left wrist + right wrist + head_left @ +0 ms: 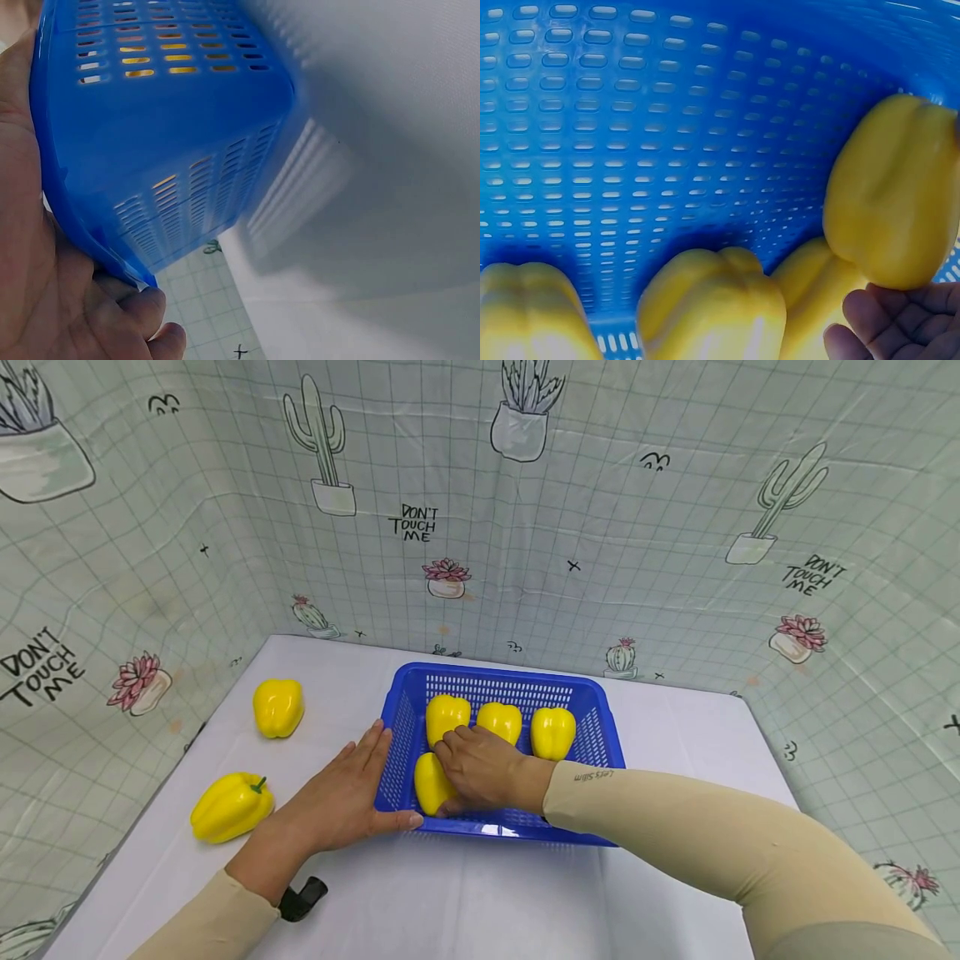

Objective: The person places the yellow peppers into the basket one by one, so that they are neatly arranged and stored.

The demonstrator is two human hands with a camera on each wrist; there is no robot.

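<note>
In the basket (555, 835), your right hand (483, 767) has its fingers clamped on a pepper (431, 783). Your left hand (337, 795) touches the basket's rim, thumb spread from fingers.

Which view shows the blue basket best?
Head: it shows the blue basket from above, most of its rim visible, though the right arm covers part. Left wrist shows outer walls at one corner; right wrist, part of the slotted interior.

Front pepper (431, 783) partly hidden, basket (172, 112) cut off in wrist views
</note>
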